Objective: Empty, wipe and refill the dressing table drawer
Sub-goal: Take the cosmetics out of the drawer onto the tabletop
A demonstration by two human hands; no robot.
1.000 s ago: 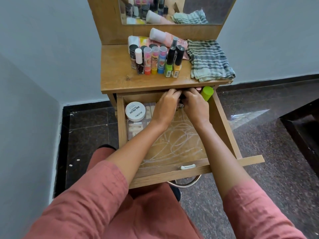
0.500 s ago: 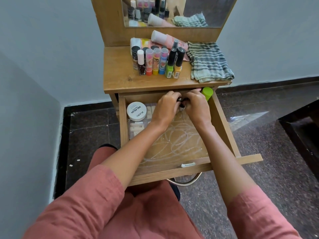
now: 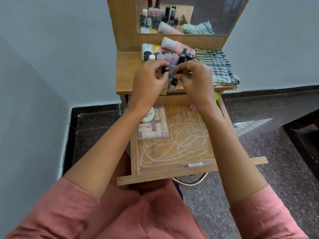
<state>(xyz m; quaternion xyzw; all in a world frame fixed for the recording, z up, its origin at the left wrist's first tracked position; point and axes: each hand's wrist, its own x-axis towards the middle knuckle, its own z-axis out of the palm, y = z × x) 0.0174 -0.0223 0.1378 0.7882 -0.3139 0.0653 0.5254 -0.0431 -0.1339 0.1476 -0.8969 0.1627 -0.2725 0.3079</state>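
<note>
Your left hand (image 3: 149,81) and right hand (image 3: 196,80) are both pinching dark cosmetic tubes (image 3: 171,85) above the desk (image 3: 127,71), while the drawer (image 3: 155,178) is sitting pulled out below, holding a clear case (image 3: 152,131) and a white tub (image 3: 148,116).

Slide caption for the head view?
The left hand and right hand hold small cosmetic tubes over the tabletop edge; drawer open below.
</note>
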